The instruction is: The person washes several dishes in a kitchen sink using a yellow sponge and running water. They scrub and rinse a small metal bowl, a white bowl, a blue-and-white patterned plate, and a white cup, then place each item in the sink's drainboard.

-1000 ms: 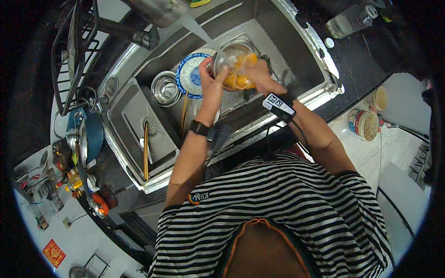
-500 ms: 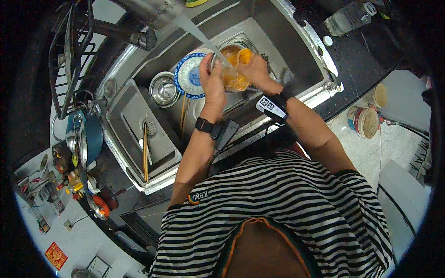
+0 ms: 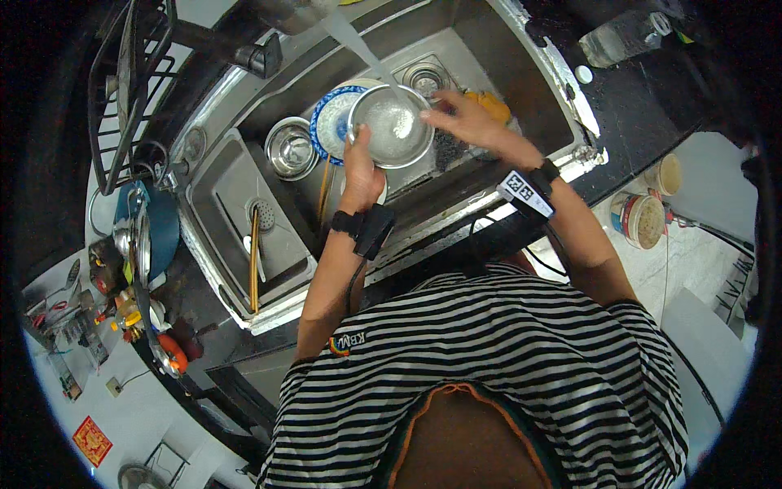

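Note:
A round steel bowl (image 3: 383, 130) is tilted under the running water (image 3: 358, 49), with water in it. My left hand (image 3: 359, 167) grips its left rim, thumb on the inside edge. My right hand (image 3: 468, 122) is at the bowl's right rim, fingers stretched and apart, slightly blurred; whether it touches the rim I cannot tell. An orange cloth (image 3: 492, 106) lies in the sink beyond my right hand. Behind the held bowl, partly covered by it, sits a blue-rimmed plate (image 3: 326, 122). To its left stands another steel bowl (image 3: 292, 148).
Chopsticks (image 3: 323, 191) lean in the large basin (image 3: 456, 61). More chopsticks (image 3: 254, 269) lie in the small basin (image 3: 281, 244) at left. A black dish rack (image 3: 106, 155) stands at far left. A clear bottle (image 3: 623, 39) and white cap (image 3: 583, 74) lie on the right counter.
The orange cloth has left my right hand and now lies to the right in the sink. The bowl's inside now faces up, filling with water. My right hand has moved right and opened.

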Motion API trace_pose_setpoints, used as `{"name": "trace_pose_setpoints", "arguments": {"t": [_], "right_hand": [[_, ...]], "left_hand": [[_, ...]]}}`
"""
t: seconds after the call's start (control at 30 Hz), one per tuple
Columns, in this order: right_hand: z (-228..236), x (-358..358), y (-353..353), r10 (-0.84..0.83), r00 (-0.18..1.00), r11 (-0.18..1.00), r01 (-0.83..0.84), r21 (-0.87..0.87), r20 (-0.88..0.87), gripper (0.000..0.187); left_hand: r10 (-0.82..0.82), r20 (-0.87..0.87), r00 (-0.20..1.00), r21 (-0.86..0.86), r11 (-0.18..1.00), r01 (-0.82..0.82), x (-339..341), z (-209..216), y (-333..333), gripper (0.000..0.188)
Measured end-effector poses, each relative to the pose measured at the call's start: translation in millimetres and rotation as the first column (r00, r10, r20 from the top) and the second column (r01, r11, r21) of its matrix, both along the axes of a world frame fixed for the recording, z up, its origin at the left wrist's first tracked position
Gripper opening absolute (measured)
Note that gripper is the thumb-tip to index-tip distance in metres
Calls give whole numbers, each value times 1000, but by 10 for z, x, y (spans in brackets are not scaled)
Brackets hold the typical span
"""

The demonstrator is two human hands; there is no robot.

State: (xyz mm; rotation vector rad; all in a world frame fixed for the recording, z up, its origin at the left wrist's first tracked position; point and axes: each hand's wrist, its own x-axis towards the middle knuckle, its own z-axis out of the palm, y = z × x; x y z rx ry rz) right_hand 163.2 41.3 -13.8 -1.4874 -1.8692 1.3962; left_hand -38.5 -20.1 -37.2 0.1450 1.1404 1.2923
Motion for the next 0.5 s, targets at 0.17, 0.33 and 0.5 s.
{"name": "trace_pose_setpoints", "arguments": {"t": [0.17, 0.33, 0.5], "right_hand": [[115, -155, -199, -205, 970, 904, 137, -405, -128, 57], [164, -109, -230, -263, 935, 916, 164, 367, 237, 59], [167, -84, -195, -314, 888, 840, 94, 535, 337, 56]], "left_hand": [[-139, -320, 937, 26, 988, 155, 192, 8, 57, 39], [171, -949, 266, 253, 915, 315, 156, 218, 1, 36], [234, -946, -225, -105, 437, 894, 280, 396, -61, 65]]}}
